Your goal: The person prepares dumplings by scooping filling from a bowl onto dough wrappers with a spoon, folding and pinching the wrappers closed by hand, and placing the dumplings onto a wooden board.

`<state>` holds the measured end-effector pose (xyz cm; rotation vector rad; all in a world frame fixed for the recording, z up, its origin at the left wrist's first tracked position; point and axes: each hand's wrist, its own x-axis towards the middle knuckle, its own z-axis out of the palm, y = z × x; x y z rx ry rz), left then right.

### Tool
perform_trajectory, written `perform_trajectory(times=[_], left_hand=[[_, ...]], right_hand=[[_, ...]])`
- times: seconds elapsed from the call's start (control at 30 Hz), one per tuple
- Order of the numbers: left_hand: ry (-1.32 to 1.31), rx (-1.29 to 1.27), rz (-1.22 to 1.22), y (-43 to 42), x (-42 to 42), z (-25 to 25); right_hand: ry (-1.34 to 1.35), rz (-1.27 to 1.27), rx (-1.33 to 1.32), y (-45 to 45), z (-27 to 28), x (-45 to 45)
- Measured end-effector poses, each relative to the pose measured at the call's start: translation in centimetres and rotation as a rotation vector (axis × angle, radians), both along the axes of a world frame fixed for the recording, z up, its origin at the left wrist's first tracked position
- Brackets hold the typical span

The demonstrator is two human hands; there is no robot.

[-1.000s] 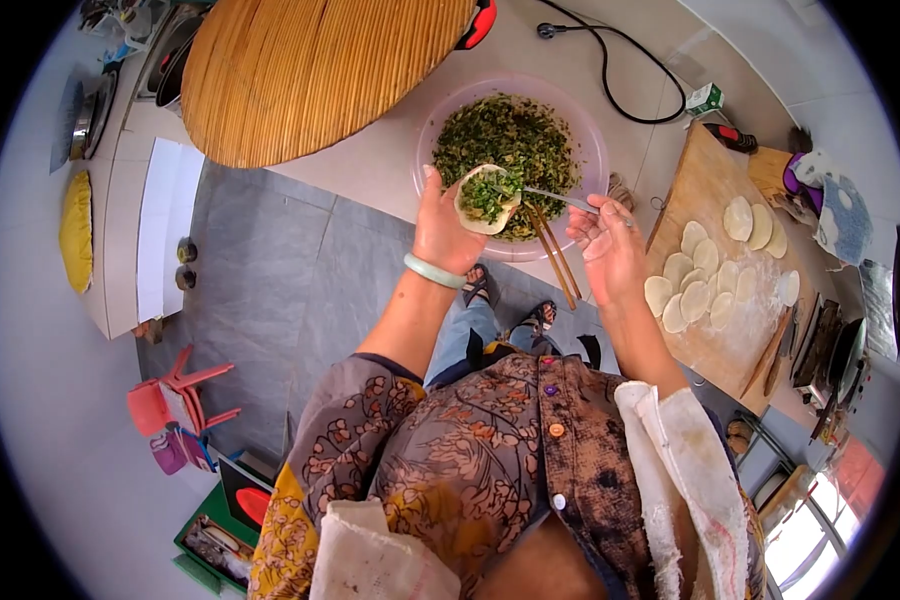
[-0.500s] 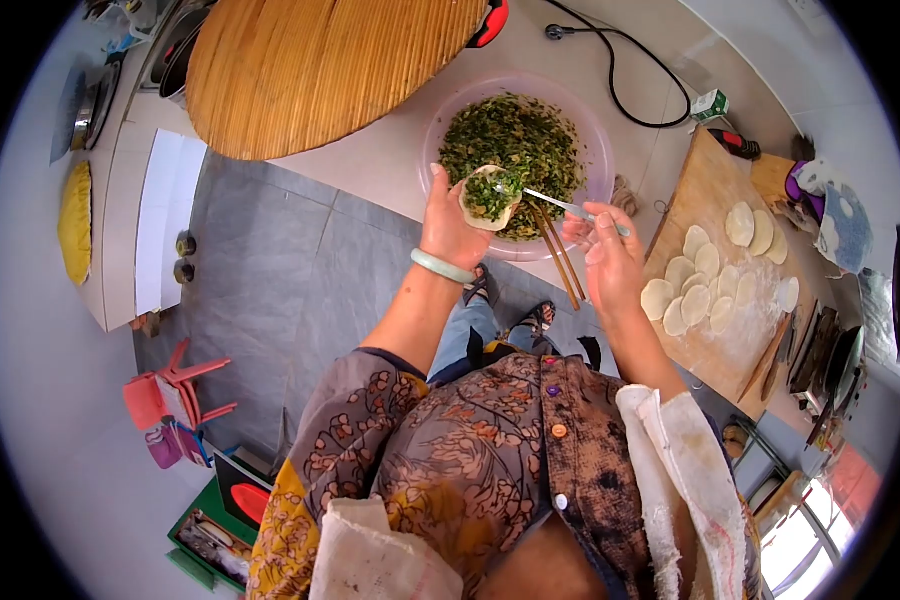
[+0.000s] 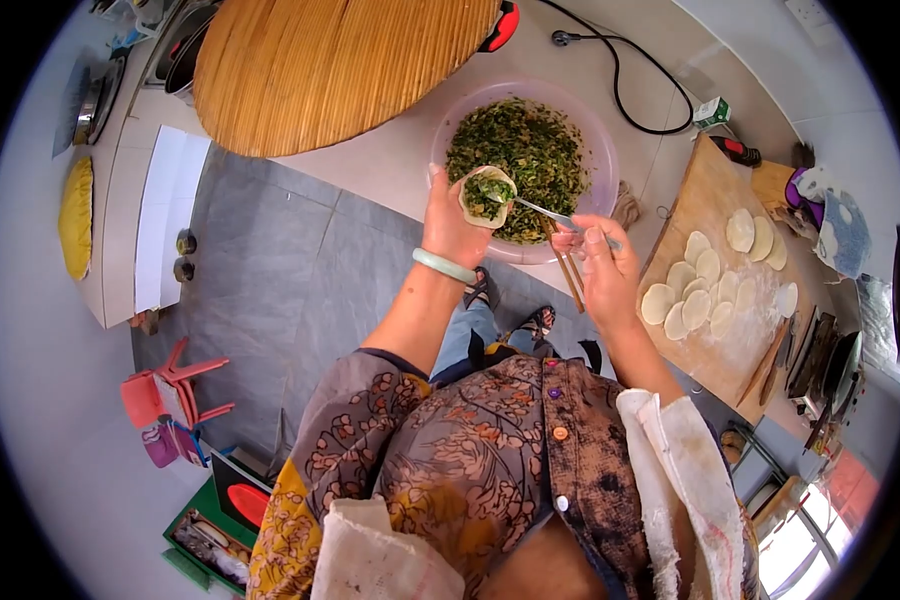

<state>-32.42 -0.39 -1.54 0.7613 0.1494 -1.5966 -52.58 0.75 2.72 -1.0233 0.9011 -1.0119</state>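
Observation:
Cupped in my left hand [image 3: 452, 228] is a round dumpling wrapper [image 3: 489, 218] with chopped green filling [image 3: 485, 196] on it. My right hand [image 3: 604, 260] is closed round the handle of a metal spoon [image 3: 547, 212]; the spoon's tip rests on the filling in the wrapper. Behind both hands stands a pink plastic bowl [image 3: 604, 150] full of the same green filling. A pair of wooden chopsticks [image 3: 570, 275] leans over the bowl's near edge, partly hidden by my right hand.
A wooden board [image 3: 692, 185] on the right bears several round wrappers [image 3: 695, 308], flour and a rolling pin [image 3: 763, 362]. A round slatted wooden lid [image 3: 340, 75] covers the counter at the upper left. A black cable [image 3: 618, 85] lies behind the bowl.
The spoon has come lower and pressed the filling down into the wrapper. My right hand has shifted slightly left and down. My left hand has stayed nearly in place.

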Motion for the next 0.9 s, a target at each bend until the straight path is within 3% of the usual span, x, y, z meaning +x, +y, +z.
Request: perform_trajectory(times=[0.13,0.33,0.63,0.9], left_hand=[[-0.032,-0.021,-0.073,0.1,0.2,-0.1],[-0.056,-0.052,-0.150,0.5,0.4,0.4],[-0.011,-0.076,-0.195,0.4,0.5,0.4],[-0.019,-0.037,-0.226,0.0,0.4,0.9]], right_hand=[[0.257,0.158,-0.328,0.0,1.2,0.4],[0.246,0.205,-0.313,-0.7,1.1,-0.1],[0.572,0.098,-0.579,-2.1,1.5,-2.1],[0.519,0.202,-0.538,-0.8,2.4,-0.9]])
